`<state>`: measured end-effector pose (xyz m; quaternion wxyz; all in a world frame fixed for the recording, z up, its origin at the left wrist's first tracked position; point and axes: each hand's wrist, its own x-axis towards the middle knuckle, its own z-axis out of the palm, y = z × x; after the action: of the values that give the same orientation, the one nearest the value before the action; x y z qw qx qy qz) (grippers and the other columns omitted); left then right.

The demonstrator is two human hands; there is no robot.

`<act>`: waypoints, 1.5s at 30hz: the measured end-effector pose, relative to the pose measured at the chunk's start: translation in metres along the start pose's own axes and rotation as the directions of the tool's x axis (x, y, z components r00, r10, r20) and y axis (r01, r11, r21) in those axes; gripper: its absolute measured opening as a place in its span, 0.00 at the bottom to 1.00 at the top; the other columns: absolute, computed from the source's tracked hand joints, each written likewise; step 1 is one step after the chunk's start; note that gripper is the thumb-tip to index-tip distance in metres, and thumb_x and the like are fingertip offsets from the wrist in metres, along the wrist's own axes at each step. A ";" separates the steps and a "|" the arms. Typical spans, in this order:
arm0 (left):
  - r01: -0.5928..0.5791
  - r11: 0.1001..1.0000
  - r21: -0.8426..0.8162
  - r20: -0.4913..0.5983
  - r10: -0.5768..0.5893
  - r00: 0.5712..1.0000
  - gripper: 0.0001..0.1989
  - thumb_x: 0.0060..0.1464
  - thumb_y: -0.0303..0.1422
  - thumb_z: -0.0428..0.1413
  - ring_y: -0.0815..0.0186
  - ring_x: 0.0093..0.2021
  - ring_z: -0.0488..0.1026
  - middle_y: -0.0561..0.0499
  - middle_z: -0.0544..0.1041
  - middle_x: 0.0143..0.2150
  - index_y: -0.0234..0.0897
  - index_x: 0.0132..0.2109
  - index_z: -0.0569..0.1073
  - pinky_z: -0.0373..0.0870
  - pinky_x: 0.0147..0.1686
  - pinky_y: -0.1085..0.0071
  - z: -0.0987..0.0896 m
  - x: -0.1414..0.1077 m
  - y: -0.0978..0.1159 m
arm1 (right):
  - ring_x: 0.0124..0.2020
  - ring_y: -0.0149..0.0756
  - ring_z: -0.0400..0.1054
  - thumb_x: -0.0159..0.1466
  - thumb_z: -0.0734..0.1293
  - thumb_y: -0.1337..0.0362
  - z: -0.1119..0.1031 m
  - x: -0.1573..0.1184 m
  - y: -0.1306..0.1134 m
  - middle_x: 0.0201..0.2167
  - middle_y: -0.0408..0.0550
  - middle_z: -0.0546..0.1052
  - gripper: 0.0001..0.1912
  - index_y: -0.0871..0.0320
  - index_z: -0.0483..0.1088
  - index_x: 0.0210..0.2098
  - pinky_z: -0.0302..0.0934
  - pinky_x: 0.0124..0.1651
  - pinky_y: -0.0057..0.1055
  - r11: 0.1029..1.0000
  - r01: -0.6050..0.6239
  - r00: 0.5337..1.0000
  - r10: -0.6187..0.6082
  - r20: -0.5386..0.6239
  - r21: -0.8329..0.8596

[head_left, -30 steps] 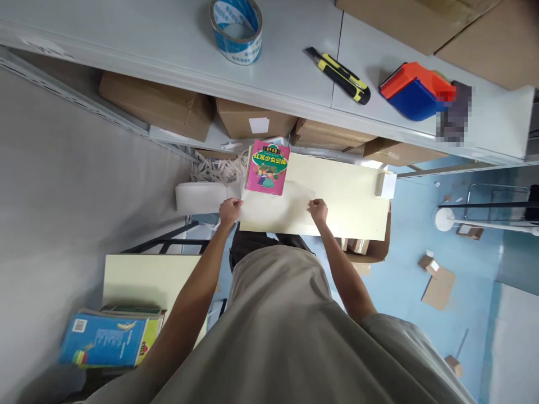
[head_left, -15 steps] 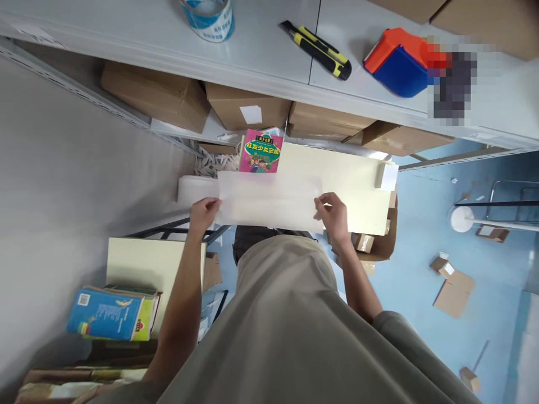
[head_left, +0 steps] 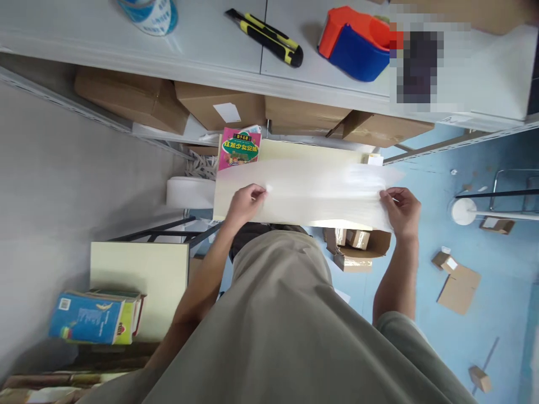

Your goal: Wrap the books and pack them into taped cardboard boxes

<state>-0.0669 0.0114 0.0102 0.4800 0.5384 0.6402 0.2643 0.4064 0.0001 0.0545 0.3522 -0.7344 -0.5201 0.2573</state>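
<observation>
A thin, translucent white sheet (head_left: 320, 193) is stretched above the pale yellow tabletop (head_left: 290, 150). My left hand (head_left: 247, 203) pinches it near its left part, fingers closed. At the sheet's right end my right hand (head_left: 401, 210) grips the edge between thumb and fingers. Just beyond the sheet's left part lies a pink book (head_left: 239, 147) with a green title oval, its lower edge overlapped by the sheet. A small white box (head_left: 373, 159) shows behind the sheet near the right end of the tabletop.
Above, a grey shelf (head_left: 202, 50) holds a box cutter (head_left: 267, 39), a tape roll (head_left: 154, 15) and a red-and-blue dispenser (head_left: 357, 47). Cardboard boxes (head_left: 223, 106) stand beneath. Stacked books (head_left: 90, 317) are at lower left. An open carton (head_left: 381, 244) is below the tabletop.
Both hands have moved right with the sheet, my right hand further, so more sheet spans between and beyond them. The camera view has shifted slightly, and the shelf items appear further left.
</observation>
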 end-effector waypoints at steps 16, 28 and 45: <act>0.277 0.832 0.480 -0.237 -0.181 0.955 0.36 0.60 0.36 0.66 0.35 0.77 0.55 0.24 0.60 0.75 0.29 0.70 0.67 0.57 0.74 0.42 0.056 0.022 -0.127 | 0.39 0.44 0.81 0.68 0.71 0.56 0.055 0.017 0.154 0.42 0.62 0.85 0.16 0.63 0.76 0.46 0.75 0.45 0.40 0.886 -0.351 0.933 0.359 -0.032 -0.302; 0.263 0.737 0.622 -0.152 -0.216 0.964 0.46 0.60 0.40 0.67 0.30 0.81 0.45 0.23 0.45 0.82 0.29 0.78 0.59 0.60 0.73 0.38 0.068 0.007 -0.152 | 0.47 0.35 0.76 0.74 0.68 0.63 0.243 -0.037 0.022 0.55 0.51 0.80 0.12 0.56 0.77 0.56 0.70 0.53 0.29 0.959 0.089 0.868 0.058 0.493 -0.268; 0.052 0.896 0.441 0.101 -0.107 0.989 0.27 0.59 0.33 0.64 0.44 0.75 0.65 0.33 0.67 0.75 0.33 0.64 0.76 0.62 0.75 0.52 -0.010 0.017 -0.179 | 0.56 0.51 0.77 0.78 0.61 0.56 0.386 -0.049 -0.084 0.54 0.60 0.83 0.16 0.57 0.77 0.52 0.70 0.55 0.40 0.807 0.229 0.644 0.294 0.706 -0.545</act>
<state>-0.1537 -0.0208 -0.1446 0.3960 0.6209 0.6738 0.0605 0.0540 0.0681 -0.1179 -0.1519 -0.6364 -0.6573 0.3739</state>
